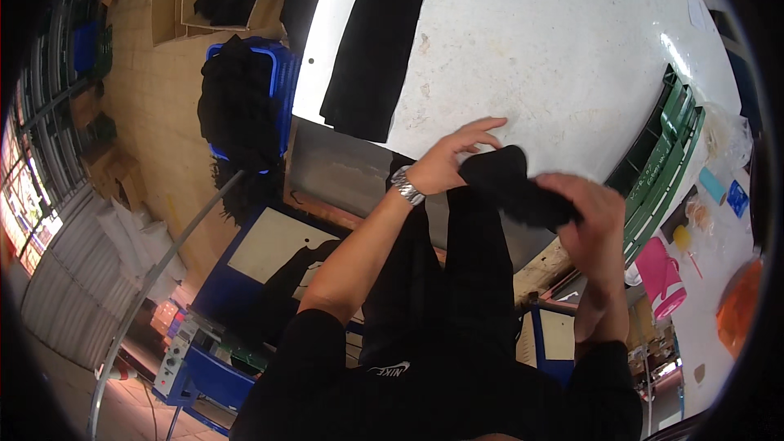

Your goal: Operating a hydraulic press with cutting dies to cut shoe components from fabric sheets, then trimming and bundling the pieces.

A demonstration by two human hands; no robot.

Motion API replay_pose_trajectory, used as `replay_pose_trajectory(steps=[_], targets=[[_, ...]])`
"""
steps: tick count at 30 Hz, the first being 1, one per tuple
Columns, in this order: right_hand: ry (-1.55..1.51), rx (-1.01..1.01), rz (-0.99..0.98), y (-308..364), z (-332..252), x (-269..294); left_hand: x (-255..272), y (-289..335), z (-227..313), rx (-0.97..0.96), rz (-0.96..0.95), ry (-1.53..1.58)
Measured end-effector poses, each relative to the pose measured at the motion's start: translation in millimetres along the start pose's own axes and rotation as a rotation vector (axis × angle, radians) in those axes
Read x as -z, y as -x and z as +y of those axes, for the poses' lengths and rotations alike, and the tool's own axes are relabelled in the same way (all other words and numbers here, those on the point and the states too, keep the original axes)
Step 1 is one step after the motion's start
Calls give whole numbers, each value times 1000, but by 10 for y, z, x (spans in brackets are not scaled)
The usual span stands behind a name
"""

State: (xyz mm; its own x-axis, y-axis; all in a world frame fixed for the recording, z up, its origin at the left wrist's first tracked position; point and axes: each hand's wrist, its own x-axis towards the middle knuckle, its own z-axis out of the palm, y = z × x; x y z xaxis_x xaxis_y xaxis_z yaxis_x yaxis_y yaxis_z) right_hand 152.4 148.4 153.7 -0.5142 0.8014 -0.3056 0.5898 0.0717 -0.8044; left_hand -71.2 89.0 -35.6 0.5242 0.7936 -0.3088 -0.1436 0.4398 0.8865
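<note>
A small folded piece of black cloth point(500, 175) is held over the near edge of the white table point(506, 65). My right hand point(596, 212) is closed round its right end, slightly blurred by motion. My left hand point(445, 162), with a metal watch at the wrist, lies against the cloth's left end. Its fingers stretch out apart over the table, while its thumb is hidden. Left of the hands, a long strip of black fabric point(382, 41) lies flat on the table.
A blue basket point(287, 98) heaped with black cloth and a cardboard box point(169, 0) stand left of the table. At right are a green plastic crate point(665, 159), a pink tumbler-like object point(660, 278) and an orange bag point(741, 310). A blue-framed machine point(204, 371) stands lower left.
</note>
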Motion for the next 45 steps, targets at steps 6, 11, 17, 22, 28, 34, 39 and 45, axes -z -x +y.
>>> replay_pose_trajectory(steps=[6,11,17,22,28,34,39,45], targets=[[0,-36,99,-1050,453,-32,296,242,14,-4,388,453],[219,-211,227,-1930,1330,-379,478,347,264,189,703,-79],[294,-337,333,-3216,734,-747,1013,599,519,266,1032,-1193],[348,-534,194,-3685,591,-866,1219,460,536,485,904,-1052],[245,-373,326,-3540,403,-1054,1371,620,518,327,681,-1035],[-892,-449,1,-3277,385,-767,1408,883,835,315,534,202],[-879,-224,233,-2697,228,-115,1093,708,943,271,295,117],[-681,-139,470,-2075,402,587,714,30,671,254,158,136]])
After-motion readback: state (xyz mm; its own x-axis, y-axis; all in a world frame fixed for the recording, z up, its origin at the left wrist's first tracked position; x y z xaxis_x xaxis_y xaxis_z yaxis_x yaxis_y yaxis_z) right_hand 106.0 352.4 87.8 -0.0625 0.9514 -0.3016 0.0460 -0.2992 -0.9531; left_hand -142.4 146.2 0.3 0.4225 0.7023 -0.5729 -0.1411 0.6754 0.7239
